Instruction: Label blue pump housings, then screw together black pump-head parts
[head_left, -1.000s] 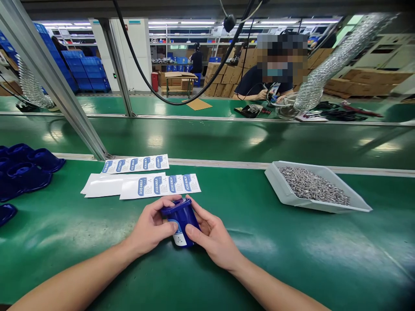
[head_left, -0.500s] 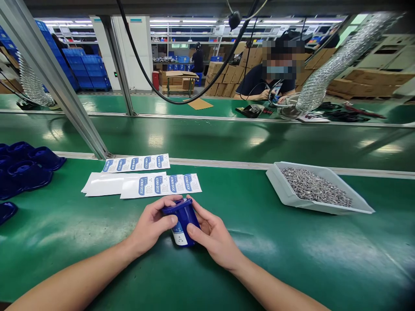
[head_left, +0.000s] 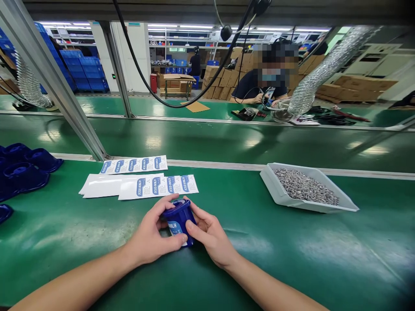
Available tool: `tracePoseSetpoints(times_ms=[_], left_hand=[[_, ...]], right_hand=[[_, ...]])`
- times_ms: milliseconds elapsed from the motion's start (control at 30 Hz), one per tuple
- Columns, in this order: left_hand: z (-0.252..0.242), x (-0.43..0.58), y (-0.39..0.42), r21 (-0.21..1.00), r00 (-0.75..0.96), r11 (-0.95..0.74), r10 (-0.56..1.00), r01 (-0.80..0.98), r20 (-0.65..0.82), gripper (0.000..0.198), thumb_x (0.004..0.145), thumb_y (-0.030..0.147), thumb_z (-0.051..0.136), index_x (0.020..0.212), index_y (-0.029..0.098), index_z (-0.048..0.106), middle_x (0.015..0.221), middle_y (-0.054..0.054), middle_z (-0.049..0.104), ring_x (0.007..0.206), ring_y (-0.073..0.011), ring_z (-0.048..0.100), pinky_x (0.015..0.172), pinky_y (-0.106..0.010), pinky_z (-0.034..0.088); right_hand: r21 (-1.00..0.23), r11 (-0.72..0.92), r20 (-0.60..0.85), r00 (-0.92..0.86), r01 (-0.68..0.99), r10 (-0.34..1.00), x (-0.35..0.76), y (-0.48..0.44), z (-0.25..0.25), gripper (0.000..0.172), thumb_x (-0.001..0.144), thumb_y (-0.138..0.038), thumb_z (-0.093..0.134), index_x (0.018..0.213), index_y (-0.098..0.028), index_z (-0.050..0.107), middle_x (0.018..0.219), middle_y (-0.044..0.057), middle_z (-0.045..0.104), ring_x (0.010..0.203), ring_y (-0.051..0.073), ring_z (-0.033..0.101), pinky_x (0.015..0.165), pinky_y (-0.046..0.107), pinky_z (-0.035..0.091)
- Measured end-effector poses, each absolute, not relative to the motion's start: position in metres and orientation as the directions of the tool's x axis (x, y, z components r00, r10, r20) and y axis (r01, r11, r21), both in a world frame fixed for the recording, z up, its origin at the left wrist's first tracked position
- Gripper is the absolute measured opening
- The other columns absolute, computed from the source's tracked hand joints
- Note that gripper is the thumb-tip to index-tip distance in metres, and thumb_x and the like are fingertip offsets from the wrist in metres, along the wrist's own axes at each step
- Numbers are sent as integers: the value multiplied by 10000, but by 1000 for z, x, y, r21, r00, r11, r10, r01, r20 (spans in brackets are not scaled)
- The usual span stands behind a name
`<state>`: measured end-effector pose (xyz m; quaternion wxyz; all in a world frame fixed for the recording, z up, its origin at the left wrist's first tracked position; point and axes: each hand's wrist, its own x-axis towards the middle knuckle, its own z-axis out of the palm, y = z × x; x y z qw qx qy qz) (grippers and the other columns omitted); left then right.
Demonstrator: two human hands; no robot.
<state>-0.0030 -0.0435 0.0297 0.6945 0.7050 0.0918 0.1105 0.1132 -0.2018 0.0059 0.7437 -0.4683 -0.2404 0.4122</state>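
Note:
Between my two hands is a dark blue plastic housing [head_left: 180, 212], cup-shaped with a flanged rim, tilted slightly over the green bench. A blue-and-white label [head_left: 175, 227] lies on its side, partly covered by my left thumb. My left hand [head_left: 158, 229] wraps the housing from the left, its fingers at the rim and its thumb low on the label. Around the right side closes my right hand [head_left: 210, 235], thumb on the front wall and fingers behind. Just beyond lie sheets of printed labels [head_left: 158, 185], with another label strip [head_left: 134, 164] behind them.
Several more blue housings [head_left: 26, 168] stand at the left edge. A pale tray [head_left: 272, 190] of small metal pins [head_left: 304, 185] sits to the right. A metal post [head_left: 65, 82] rises at left. Across the green belt [head_left: 201, 138], a co-worker [head_left: 249, 86] sits near a foil duct [head_left: 314, 73].
My left thumb has slid down across the label towards the housing's lower edge, uncovering printed text higher up. The right hand keeps its hold. The view has shifted slightly.

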Motion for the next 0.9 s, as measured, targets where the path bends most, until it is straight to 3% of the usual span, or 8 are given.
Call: tracePoseSetpoints(times_ms=[133,233,333,467,700,900], left_hand=[[33,-6,-41,990,956,-142,287,-22,62,734,628,238,1019,1245,287,625,1796,-113,194,1504,-429,464,1030,-475,602],[32,-8,-39,995,958,-36,269,-88,95,784,658,224,1010,1322,318,604,1811,-93,125,1481,-415,497,1047,-473,600],[27,-8,-38,984,963,96,237,-151,125,599,824,260,909,1335,306,601,1779,-105,213,1420,-378,564,1054,-460,594],[20,-6,-36,969,962,149,222,-197,161,410,971,359,784,1341,301,619,1733,-114,310,1458,-378,522,1040,-435,594],[20,-4,-36,974,936,104,314,-201,160,312,962,425,793,1182,244,666,1582,-145,526,1462,-379,518,1131,-483,527],[23,-1,-39,976,930,148,354,-157,96,339,891,397,859,1062,207,636,1551,-167,533,1361,-376,604,1036,-467,584]], right_hand=[[-865,213,-82,547,-455,833,113,-202,9,630,850,-468,923,1428,-331,713,1351,66,773,1235,288,711,1146,466,504],[-840,225,-104,554,-493,826,114,-202,10,606,851,-456,924,1411,-342,722,1315,44,788,1145,256,734,1073,408,539],[-841,212,-120,554,-498,824,115,-201,9,644,842,-451,936,1431,-329,706,1221,35,814,1023,221,750,978,356,567],[-843,201,-123,542,-499,831,116,-202,8,719,837,-474,937,1477,-288,667,1261,70,799,1085,243,745,953,352,575],[-857,209,-77,520,-470,851,114,-201,5,755,859,-479,919,1519,-262,623,1269,105,801,1155,290,748,1023,444,583],[-877,242,-42,567,-415,822,109,-197,4,621,858,-430,928,1422,-292,709,1380,94,759,1242,293,721,1158,494,513]])
